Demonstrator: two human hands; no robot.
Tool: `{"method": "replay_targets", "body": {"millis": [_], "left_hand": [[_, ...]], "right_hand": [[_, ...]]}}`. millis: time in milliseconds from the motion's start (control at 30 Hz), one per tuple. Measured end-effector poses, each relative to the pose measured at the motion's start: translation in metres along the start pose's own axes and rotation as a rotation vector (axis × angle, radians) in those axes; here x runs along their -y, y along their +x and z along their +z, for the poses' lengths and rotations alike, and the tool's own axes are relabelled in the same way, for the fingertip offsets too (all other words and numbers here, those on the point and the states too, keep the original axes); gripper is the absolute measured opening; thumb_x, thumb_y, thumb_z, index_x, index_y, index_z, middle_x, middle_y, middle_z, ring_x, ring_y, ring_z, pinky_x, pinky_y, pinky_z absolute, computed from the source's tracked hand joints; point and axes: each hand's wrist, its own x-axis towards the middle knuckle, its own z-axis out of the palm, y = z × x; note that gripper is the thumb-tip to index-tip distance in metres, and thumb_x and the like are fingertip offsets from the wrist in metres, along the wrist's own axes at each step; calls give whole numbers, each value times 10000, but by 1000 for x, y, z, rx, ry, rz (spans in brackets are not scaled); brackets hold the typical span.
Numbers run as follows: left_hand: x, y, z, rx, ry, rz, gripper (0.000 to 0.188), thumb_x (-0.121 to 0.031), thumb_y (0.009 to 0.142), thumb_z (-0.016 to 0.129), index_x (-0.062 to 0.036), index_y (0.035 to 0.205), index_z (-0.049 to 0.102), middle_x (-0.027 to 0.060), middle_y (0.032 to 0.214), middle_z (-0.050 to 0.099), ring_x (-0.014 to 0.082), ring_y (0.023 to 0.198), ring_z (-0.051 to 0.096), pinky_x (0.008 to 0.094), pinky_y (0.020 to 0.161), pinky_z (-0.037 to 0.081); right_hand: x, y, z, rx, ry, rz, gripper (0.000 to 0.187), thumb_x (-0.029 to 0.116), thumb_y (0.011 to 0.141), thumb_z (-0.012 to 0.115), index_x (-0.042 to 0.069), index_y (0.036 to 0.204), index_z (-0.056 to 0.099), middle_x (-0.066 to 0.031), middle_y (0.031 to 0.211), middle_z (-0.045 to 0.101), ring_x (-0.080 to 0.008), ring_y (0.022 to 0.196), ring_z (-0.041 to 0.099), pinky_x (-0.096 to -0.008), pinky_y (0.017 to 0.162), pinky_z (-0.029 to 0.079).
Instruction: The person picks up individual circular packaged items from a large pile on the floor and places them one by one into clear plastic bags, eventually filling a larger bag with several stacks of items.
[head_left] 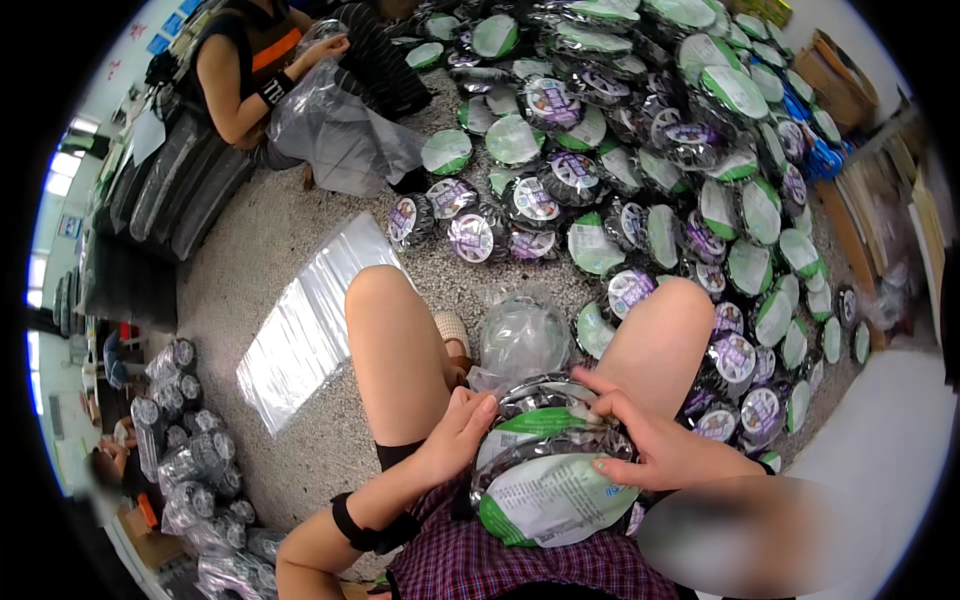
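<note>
On my lap lies a short stack of round, flat packs in dark glossy wrap. The nearest pack (555, 505) turns a white and green label up; a second green-labelled pack (528, 428) sits just beyond it. My left hand (458, 435) is closed on the stack's left edge, thumb on top. From the right, my right hand (648, 435) grips the other edge, its thumb and fingers apart around the packs. Between my knees a clear plastic bag (525, 335) stands on the floor, bulging and round; its contents are hard to make out.
A large heap of similar round packs (575, 175) covers the floor ahead and right. Flat clear plastic bags (320, 320) lie left of my knee. Another person (240, 95) sits far left with a clear bag (340, 130). Filled clear bags (205, 465) pile at the left.
</note>
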Motion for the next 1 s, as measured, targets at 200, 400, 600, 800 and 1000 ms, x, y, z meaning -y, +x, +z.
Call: {"method": "replay_targets", "body": {"millis": [200, 400, 600, 800, 1000], "left_hand": [[-9, -11, 12, 16, 187, 182, 630, -483, 983, 185, -7, 1348, 376, 59, 925, 401, 162, 856, 410, 300, 868, 343], [28, 0, 26, 290, -481, -194, 493, -198, 958, 464, -121, 1417, 302, -55, 719, 444, 32, 564, 358, 163, 510, 297], [11, -6, 12, 350, -495, -172, 383, -216, 977, 433, -136, 1352, 441, -106, 607, 337, 7, 514, 292, 163, 470, 227], [-24, -27, -68, 80, -657, 72, 417, -323, 981, 412, -51, 1286, 492, -98, 516, 307, 12, 421, 283, 164, 404, 233], [-20, -16, -129, -273, -1146, -17, 403, -256, 987, 377, -74, 1345, 410, -62, 525, 401, 18, 409, 340, 170, 360, 292]], "right_hand": [[49, -21, 15, 26, 50, 416, 1189, 498, 604, 810, -65, 1403, 133, -255, 1265, 439, -353, 1190, 417, -421, 1020, 294], [18, -61, 10, -72, -22, 525, 992, 465, 598, 822, 5, 1335, 344, -228, 1328, 390, -384, 1185, 396, -428, 1047, 256], [18, -64, 17, -69, 263, 565, 786, 290, 630, 842, 33, 1241, 419, -129, 1246, 390, -254, 1191, 410, -363, 1018, 313], [75, -60, -27, -700, 687, 544, 628, 309, 742, 755, -12, 1198, 466, -131, 1097, 519, -228, 1025, 520, -335, 915, 421], [42, 119, 21, -444, 735, 277, 428, 300, 814, 684, -15, 1067, 542, -145, 1157, 514, -232, 1076, 506, -383, 858, 453]]}}
